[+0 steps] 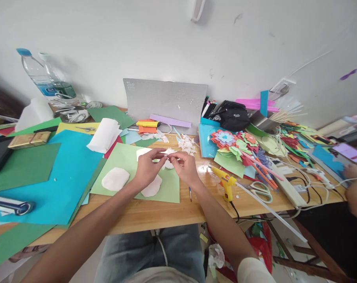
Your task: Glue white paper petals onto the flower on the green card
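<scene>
Pinching a small white paper piece at their tips, the fingers of the left hand and the right hand are meeting over a flat light-green paper sheet. A rounded white paper cutout is lying at eight o'clock from them; a yellow plastic glue gun is resting at four o'clock.

The left forearm extends diagonally from the lower left of the frame toward the centre. The right forearm rises from the lower right, its elbow end near the bottom edge. The left hand and right hand meet at mid-frame, backs upward, fingers curled inward. On each, thumb and index finger form a pinch, fingertips nearly touching the opposite hand's.
</scene>
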